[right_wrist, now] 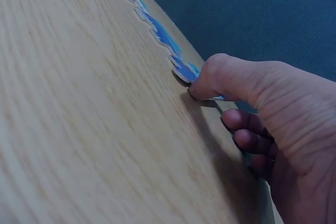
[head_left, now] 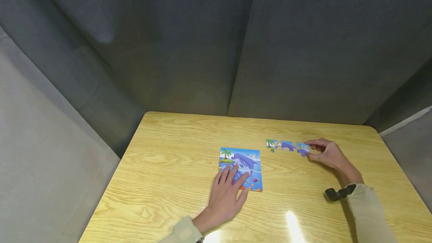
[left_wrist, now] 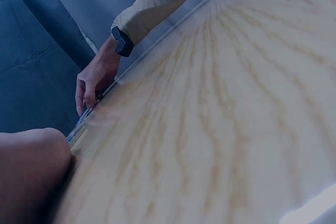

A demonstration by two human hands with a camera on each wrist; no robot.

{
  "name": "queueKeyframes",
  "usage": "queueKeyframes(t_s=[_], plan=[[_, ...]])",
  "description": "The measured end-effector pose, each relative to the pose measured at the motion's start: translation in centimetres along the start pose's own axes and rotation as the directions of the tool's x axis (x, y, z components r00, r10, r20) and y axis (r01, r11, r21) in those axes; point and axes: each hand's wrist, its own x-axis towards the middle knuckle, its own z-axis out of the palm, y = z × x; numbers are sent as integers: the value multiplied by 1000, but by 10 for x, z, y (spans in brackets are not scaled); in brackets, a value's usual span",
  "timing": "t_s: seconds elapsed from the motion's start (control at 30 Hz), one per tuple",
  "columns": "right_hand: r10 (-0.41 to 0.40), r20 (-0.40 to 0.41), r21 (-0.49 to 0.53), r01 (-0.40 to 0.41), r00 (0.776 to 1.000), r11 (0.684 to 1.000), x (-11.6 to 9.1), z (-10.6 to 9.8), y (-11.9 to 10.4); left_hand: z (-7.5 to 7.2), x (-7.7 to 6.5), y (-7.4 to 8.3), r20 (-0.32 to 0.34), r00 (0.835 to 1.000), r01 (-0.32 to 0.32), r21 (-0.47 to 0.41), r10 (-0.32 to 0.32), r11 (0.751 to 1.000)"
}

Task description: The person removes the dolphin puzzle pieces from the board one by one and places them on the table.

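My left hand (head_left: 225, 196) lies with spread, straight fingers on a square dolphin picture (head_left: 254, 166) with a palm tree and sea creatures, hiding its lower left part. To the right, my right hand (head_left: 329, 153) pinches a jigsaw piece (head_left: 303, 148) between thumb and fingers; it shows a bird and some purple. In the right wrist view the thumb (right_wrist: 226, 77) covers part of that piece, which sits low over the table. Left of it in the row are a dolphin-head piece (head_left: 287, 146) and a palm-tree piece (head_left: 271, 144).
The wooden table (head_left: 168, 175) runs back to a dark grey curtain (head_left: 189, 48). Lighter fabric panels (head_left: 40, 153) hang at the sides. A black band with a small device (head_left: 337, 193) is worn on the right wrist. Bright glare (head_left: 294, 226) marks the tabletop near the front.
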Motion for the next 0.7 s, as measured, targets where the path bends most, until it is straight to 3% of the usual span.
queueKeyframes(t_s=[0.7], plan=[[70, 66, 15, -71, 995, 997, 6, -3, 3, -3, 0, 1, -5, 1000, -1, -6, 1, 1000]])
